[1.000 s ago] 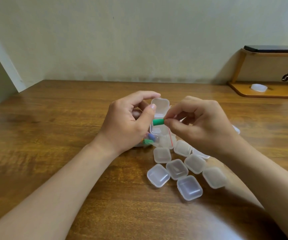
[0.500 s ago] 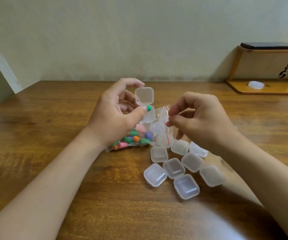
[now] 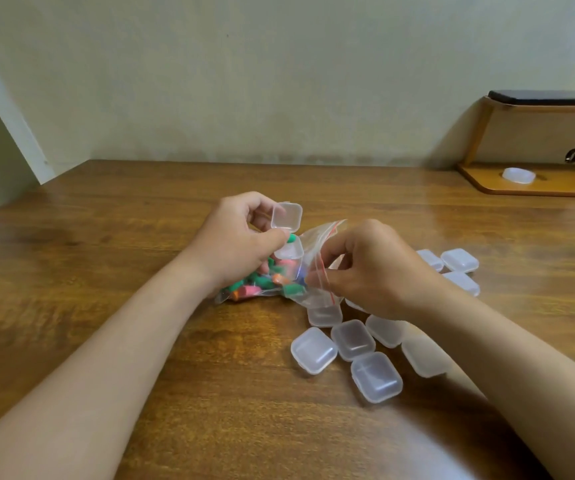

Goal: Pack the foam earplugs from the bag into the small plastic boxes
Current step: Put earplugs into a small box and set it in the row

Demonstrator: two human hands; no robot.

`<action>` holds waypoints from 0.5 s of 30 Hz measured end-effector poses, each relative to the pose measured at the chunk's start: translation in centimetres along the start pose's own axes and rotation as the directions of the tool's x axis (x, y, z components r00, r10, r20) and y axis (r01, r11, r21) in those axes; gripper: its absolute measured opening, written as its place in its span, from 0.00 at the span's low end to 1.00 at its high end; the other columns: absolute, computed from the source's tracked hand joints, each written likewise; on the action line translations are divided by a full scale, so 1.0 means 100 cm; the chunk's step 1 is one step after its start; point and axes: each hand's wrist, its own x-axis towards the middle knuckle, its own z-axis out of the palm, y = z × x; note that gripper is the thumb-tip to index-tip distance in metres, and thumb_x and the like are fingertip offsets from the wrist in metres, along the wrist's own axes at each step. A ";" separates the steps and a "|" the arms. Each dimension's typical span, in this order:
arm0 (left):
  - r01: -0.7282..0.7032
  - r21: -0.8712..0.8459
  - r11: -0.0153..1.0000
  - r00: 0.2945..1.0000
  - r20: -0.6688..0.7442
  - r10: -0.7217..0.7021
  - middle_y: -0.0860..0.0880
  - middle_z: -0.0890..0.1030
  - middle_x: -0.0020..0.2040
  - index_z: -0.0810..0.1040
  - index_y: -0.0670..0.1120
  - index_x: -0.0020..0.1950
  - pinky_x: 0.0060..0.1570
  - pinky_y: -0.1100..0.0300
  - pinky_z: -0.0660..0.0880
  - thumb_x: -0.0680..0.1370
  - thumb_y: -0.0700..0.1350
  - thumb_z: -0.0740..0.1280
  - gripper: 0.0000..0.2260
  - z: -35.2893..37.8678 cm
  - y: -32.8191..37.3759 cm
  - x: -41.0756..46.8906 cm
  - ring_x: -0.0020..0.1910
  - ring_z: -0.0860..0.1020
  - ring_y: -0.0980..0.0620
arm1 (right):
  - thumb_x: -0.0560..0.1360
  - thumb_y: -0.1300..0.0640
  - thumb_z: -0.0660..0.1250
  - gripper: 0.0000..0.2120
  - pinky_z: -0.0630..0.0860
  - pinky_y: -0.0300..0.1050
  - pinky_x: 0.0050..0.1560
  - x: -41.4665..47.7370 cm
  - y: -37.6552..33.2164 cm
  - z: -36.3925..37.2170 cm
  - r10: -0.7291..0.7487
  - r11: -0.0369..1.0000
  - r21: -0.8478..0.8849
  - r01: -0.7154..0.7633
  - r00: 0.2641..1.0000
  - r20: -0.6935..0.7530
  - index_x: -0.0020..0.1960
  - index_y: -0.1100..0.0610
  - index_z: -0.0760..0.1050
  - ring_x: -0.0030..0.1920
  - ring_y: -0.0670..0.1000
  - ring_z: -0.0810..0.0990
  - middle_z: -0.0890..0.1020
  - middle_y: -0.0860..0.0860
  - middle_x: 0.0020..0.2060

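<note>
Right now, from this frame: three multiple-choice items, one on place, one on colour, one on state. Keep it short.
1. Where does the earplug bag lie?
A) on the table, between the hands
B) on the wall shelf
C) inside a box

2. What colour is the bag's zip line?
A) blue
B) red
C) black

3. The small box in the left hand is:
A) lid shut
B) lidless
C) lid open

Answers:
1 A: the bag's body rests on the wood while the right hand pinches its mouth.
2 B: a red stripe runs along the mouth.
3 C: the lid stands up from the base.
</note>
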 end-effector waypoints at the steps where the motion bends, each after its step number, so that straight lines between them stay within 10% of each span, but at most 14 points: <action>1: 0.005 0.005 1.000 1.000 0.000 -0.005 0.47 0.78 0.43 0.79 0.44 0.53 0.26 0.62 0.73 0.77 0.37 0.71 0.07 0.001 -0.001 0.000 0.23 0.76 0.55 | 0.73 0.57 0.75 0.03 0.69 0.28 0.32 0.001 0.000 0.002 -0.020 1.000 -0.021 0.020 1.000 0.008 0.41 0.51 0.86 0.36 0.33 0.77 0.80 0.41 0.31; 8: 0.023 0.024 0.999 1.000 -0.005 -0.023 0.45 0.80 0.44 0.79 0.46 0.51 0.28 0.60 0.74 0.76 0.37 0.72 0.07 0.004 -0.002 0.001 0.24 0.77 0.54 | 0.73 0.59 0.71 0.07 0.79 0.53 0.41 0.001 -0.008 0.009 -0.069 0.993 -0.098 0.071 0.997 0.023 0.37 0.53 0.84 0.39 0.49 0.78 0.81 0.45 0.33; 15: 0.025 0.032 0.999 1.000 -0.007 -0.025 0.45 0.79 0.44 0.79 0.45 0.52 0.28 0.61 0.75 0.76 0.37 0.71 0.07 0.005 -0.001 0.000 0.24 0.77 0.53 | 0.73 0.59 0.69 0.19 0.80 0.55 0.41 0.004 -0.014 0.010 -0.033 0.981 -0.192 0.042 0.998 0.051 0.26 0.45 0.71 0.40 0.53 0.78 0.79 0.47 0.32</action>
